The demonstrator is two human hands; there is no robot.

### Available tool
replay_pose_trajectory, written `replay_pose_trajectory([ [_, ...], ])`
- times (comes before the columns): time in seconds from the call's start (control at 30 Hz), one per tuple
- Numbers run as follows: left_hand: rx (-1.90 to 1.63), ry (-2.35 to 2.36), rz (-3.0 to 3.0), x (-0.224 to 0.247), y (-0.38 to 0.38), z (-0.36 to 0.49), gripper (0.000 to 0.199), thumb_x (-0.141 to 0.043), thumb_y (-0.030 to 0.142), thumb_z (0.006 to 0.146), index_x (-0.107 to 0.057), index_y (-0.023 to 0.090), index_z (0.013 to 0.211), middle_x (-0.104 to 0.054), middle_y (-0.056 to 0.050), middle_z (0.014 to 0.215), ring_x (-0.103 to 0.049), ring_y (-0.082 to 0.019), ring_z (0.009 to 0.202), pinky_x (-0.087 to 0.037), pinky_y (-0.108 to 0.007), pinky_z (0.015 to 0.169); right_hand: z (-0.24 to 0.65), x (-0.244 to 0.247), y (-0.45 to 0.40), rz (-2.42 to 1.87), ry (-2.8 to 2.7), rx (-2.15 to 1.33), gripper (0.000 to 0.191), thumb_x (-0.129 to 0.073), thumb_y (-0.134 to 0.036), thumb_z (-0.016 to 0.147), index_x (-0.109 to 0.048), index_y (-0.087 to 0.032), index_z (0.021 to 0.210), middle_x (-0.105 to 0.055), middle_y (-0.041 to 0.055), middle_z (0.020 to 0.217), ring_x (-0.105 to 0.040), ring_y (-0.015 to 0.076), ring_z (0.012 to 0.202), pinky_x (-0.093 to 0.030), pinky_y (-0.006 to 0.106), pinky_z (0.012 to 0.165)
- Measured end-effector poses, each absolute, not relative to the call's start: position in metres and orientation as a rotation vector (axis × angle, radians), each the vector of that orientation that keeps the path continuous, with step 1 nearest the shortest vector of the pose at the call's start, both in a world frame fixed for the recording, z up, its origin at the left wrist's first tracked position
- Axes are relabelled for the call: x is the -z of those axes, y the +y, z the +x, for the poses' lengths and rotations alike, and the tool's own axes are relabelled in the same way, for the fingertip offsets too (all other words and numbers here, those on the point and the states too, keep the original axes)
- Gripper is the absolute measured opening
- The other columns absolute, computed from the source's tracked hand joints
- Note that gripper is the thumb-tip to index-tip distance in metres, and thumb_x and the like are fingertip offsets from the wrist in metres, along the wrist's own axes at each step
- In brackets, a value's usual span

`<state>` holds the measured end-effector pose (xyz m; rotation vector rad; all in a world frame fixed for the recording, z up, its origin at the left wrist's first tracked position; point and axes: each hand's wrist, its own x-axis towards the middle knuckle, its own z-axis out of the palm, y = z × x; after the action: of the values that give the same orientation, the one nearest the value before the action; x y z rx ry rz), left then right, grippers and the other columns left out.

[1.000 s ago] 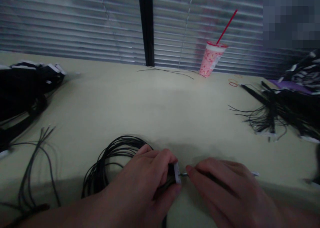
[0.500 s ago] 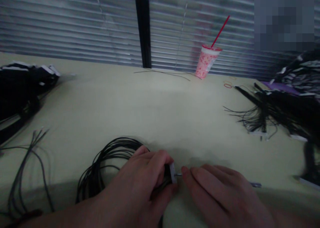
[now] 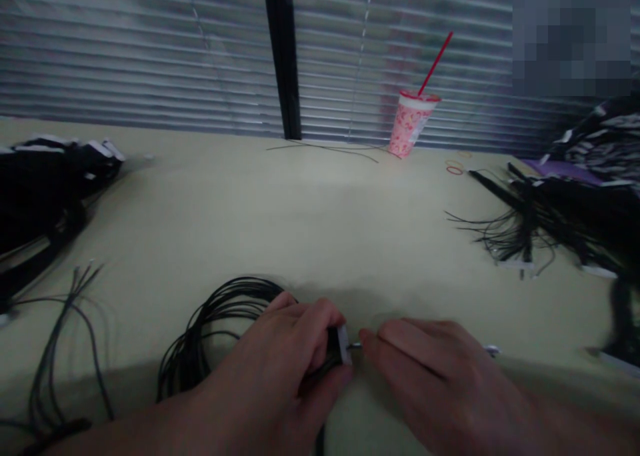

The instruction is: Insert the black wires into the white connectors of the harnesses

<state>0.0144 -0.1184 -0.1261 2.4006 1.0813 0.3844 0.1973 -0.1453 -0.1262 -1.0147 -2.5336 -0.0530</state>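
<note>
In the lower middle, my left hand [image 3: 295, 356] is closed around a white connector [image 3: 344, 345] with a bundle of black wires [image 3: 200, 329] looping out behind it to the left. To its right, my right hand [image 3: 430, 369] pinches a thin metal tool [image 3: 356, 345], like a small pick or screwdriver. The tool's tip meets the connector's right face, and its far end shows beyond the hand. Whether the tip sits inside a hole of the connector is too small to tell.
Loose dark wires [image 3: 55, 349] lie at left below a black wire pile [image 3: 40, 189]. More black harnesses [image 3: 575, 216] with white connectors lie at right. A pink patterned cup [image 3: 413, 124] with a red straw stands by the blinds, near rubber bands [image 3: 455, 169] and thin wires [image 3: 330, 148].
My right hand has rolled slightly and shifted a little, so the tool's far end shows less and sits higher. The left hand keeps its hold on the connector. The view has shifted slightly.
</note>
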Motion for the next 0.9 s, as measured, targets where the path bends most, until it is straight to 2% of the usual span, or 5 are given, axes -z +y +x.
replay_pose_trajectory([
  [0.17,-0.354,1.094,2.447,0.1220,-0.1204,0.0145,0.007,-0.048,0.015,0.073,-0.043,0.019,0.076,-0.048,0.005,0.062,-0.045,-0.013,0.057,-0.036,-0.032,0.064,0.2001,0.1232,-0.1479,-1.038,-2.560,0.087,0.032,-0.028,-0.012,0.087,-0.058,-0.014,0.076,-0.055,0.0018,0.067,-0.047,0.0130,0.052,-0.036,0.027,0.042],
  [0.37,-0.347,1.101,2.470,0.1212,-0.1209,0.0143,0.008,-0.049,0.016,0.072,-0.045,0.020,0.078,-0.049,0.004,0.066,-0.045,-0.014,0.061,-0.036,-0.034,0.070,0.2012,0.1266,-0.1498,-1.034,-2.531,0.052,0.024,-0.035,-0.015,0.087,-0.059,-0.012,0.084,-0.053,0.0010,0.063,-0.046,0.0127,0.049,-0.038,0.026,0.041],
  [0.7,-0.240,1.197,2.419,0.1277,-0.1213,0.0113,0.008,-0.049,0.019,0.074,-0.045,0.020,0.081,-0.049,0.004,0.065,-0.045,-0.013,0.061,-0.034,-0.026,0.056,0.2047,0.1285,-0.1509,-1.005,-2.557,0.075,0.021,-0.037,-0.014,0.084,-0.058,-0.012,0.086,-0.053,0.0028,0.067,-0.046,0.0130,0.052,-0.039,0.026,0.042],
  [0.9,-0.214,1.169,2.396,0.1258,-0.1190,0.0105,0.010,-0.047,0.019,0.075,-0.046,0.020,0.085,-0.049,0.004,0.061,-0.043,-0.012,0.058,-0.036,-0.026,0.055,0.2072,0.1305,-0.1515,-1.089,-2.447,0.048,0.026,-0.033,-0.015,0.086,-0.058,-0.013,0.092,-0.056,0.0037,0.074,-0.052,0.0126,0.061,-0.045,0.024,0.051],
])
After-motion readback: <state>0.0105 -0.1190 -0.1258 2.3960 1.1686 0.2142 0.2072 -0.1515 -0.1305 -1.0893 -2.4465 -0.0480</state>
